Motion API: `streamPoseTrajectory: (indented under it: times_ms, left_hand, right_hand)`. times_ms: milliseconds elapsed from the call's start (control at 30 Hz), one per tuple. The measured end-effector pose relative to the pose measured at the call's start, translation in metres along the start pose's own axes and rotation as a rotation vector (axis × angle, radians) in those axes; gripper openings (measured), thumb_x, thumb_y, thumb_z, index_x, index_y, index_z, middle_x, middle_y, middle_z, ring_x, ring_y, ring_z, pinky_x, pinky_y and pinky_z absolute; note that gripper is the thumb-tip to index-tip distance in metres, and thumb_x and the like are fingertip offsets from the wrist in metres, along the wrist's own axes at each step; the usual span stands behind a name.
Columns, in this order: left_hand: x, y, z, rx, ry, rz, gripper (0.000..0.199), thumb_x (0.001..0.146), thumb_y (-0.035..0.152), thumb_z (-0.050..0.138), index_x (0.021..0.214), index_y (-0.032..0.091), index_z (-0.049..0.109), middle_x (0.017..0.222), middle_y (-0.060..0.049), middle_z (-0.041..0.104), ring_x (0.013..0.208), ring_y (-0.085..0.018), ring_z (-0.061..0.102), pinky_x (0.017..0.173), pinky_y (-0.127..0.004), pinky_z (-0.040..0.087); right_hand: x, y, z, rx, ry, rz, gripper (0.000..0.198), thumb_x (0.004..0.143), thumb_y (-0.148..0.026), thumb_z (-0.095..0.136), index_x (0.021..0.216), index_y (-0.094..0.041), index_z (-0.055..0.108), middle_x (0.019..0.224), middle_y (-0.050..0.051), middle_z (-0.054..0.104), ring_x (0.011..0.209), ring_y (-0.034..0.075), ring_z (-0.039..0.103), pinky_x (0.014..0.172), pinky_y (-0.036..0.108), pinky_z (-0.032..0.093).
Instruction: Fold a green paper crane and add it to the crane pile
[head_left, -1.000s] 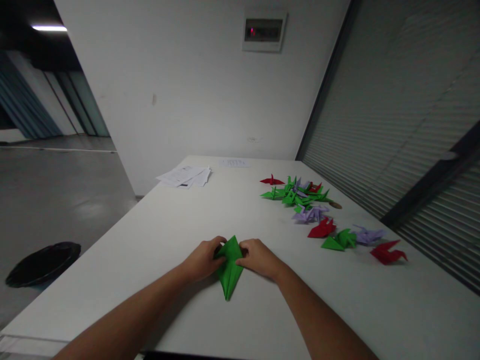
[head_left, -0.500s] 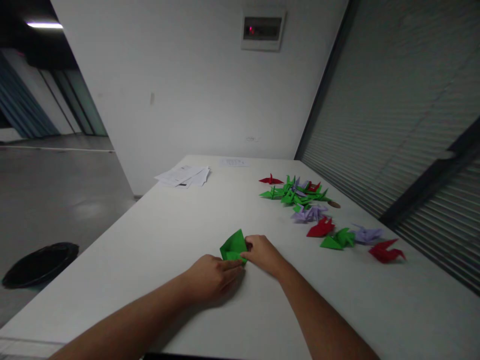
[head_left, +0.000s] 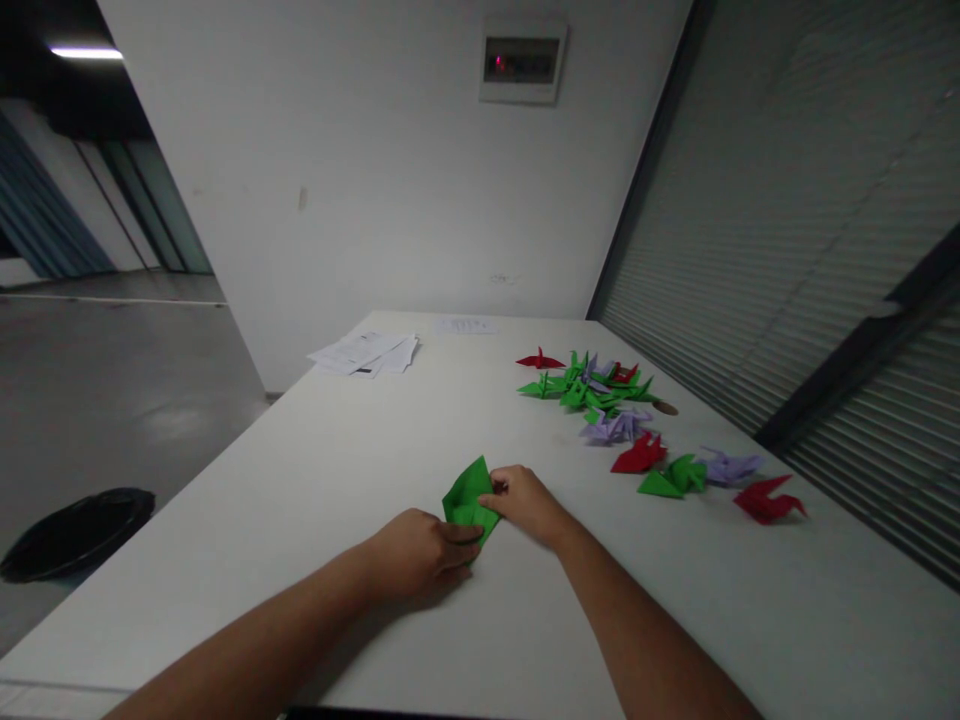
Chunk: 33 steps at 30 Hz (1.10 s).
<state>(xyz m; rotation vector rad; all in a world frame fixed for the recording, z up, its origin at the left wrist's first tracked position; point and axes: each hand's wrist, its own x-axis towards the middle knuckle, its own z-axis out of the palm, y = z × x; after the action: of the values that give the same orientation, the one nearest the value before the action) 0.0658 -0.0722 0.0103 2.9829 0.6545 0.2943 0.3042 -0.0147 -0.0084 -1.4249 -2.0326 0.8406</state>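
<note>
A partly folded sheet of green origami paper (head_left: 466,492) lies at the near middle of the white table, one corner pointing away from me. My left hand (head_left: 421,552) rests at its lower left, its fingers closed on the bottom edge and covering part of it. From the other side, my right hand (head_left: 531,503) pinches the paper's right edge between thumb and curled fingers. The folds under the fingers are hidden.
Folded paper cranes in green, purple and red form a heap (head_left: 592,388) at the right back. Nearer on that side sit a green crane (head_left: 679,477) and a red crane (head_left: 769,500). White sheets (head_left: 367,352) lie far left; a black bin (head_left: 79,535) stands on the floor.
My left fingers have shifted slightly left and down along the paper. More of the sheet's lower right part now shows between the hands. My right hand has barely moved.
</note>
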Motion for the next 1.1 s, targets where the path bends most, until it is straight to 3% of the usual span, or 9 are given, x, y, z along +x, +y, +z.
streamPoseTrajectory:
  times_ms: [200,333,567,700,900,1100]
  left_hand:
    - [0.0002,0.0014,-0.0038,-0.1,0.025,0.027,0.03,0.096,0.028,0.062,0.125,0.031,0.068,0.135,-0.005,0.071,0.083,-0.022,0.077,0.071,-0.03,0.058]
    - [-0.0003,0.0025,-0.0036,-0.11,0.043,0.049,0.031,0.096,0.027,0.062,0.126,0.031,0.068,0.137,-0.005,0.07,0.084,-0.021,0.077,0.071,-0.03,0.057]
    - [0.0004,0.0024,-0.0026,-0.056,0.006,0.05,0.03,0.096,0.028,0.061,0.125,0.03,0.068,0.138,-0.005,0.069,0.085,-0.022,0.077,0.069,-0.031,0.057]
    - [0.0017,0.004,-0.0043,-0.07,0.022,0.063,0.03,0.096,0.028,0.061,0.125,0.031,0.068,0.138,-0.004,0.07,0.083,-0.022,0.077,0.068,-0.031,0.057]
    - [0.0005,0.0054,0.0,-0.086,0.042,0.015,0.03,0.095,0.027,0.06,0.124,0.031,0.069,0.137,-0.005,0.07,0.081,-0.022,0.077,0.07,-0.031,0.057]
    - [-0.0012,0.002,0.0051,-0.146,0.086,-0.017,0.032,0.096,0.028,0.06,0.127,0.032,0.069,0.133,-0.007,0.072,0.082,-0.02,0.076,0.076,-0.03,0.059]
  right_hand:
    - [0.0039,0.0028,-0.0038,0.044,0.049,0.007,0.035,0.078,-0.034,0.071,0.054,-0.018,0.051,0.054,-0.005,0.045,0.056,0.011,0.041,0.052,0.024,0.028]
    - [0.0049,0.0037,-0.0075,0.093,0.087,-0.002,0.038,0.08,-0.042,0.068,0.054,-0.019,0.053,0.054,-0.005,0.043,0.055,0.011,0.04,0.053,0.025,0.028]
    - [0.008,0.0014,-0.0094,0.218,0.21,-0.001,0.029,0.081,-0.041,0.067,0.072,-0.015,0.074,0.066,0.003,0.067,0.063,0.017,0.057,0.061,0.027,0.041]
    - [0.0083,-0.0027,-0.0067,0.265,0.286,-0.03,0.027,0.081,-0.039,0.068,0.081,-0.014,0.077,0.077,0.008,0.076,0.071,0.02,0.065,0.067,0.029,0.048]
    - [0.0069,-0.0031,-0.0061,0.235,0.24,-0.01,0.024,0.081,-0.037,0.07,0.08,-0.015,0.078,0.075,0.007,0.076,0.069,0.02,0.065,0.065,0.029,0.048]
    - [0.0052,-0.0023,-0.0052,0.151,0.153,0.012,0.022,0.08,-0.034,0.07,0.071,-0.015,0.074,0.062,0.001,0.066,0.061,0.015,0.056,0.057,0.025,0.038]
